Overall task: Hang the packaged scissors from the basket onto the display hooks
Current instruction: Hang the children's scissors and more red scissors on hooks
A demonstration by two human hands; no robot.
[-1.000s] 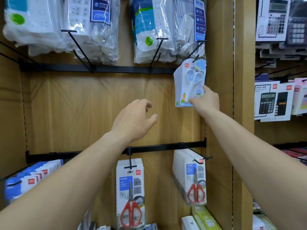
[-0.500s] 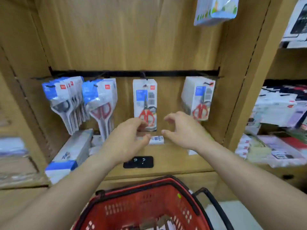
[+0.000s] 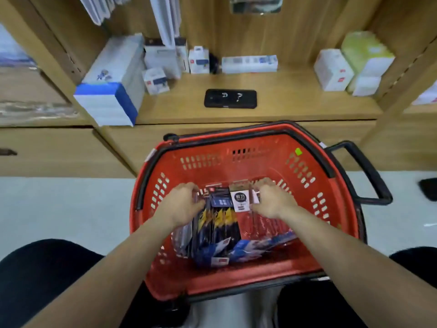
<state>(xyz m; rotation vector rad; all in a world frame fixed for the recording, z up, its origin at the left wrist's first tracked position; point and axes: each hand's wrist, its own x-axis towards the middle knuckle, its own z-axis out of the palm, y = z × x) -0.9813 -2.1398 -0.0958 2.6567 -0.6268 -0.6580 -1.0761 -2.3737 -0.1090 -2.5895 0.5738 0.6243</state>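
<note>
My left hand and right hand curl fingers around the packaged scissors in the basket; I judge them light, stiff, slippery, best held at top edges.

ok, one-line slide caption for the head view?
Left hand and right hand grip packaged scissors standing in the red basket before a wooden shelf.

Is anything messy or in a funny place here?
A black phone lies flat on the wooden shelf near the boxes, which looks out of place. In the red basket, the packs lean unevenly instead of lying in a neat stack.
</note>
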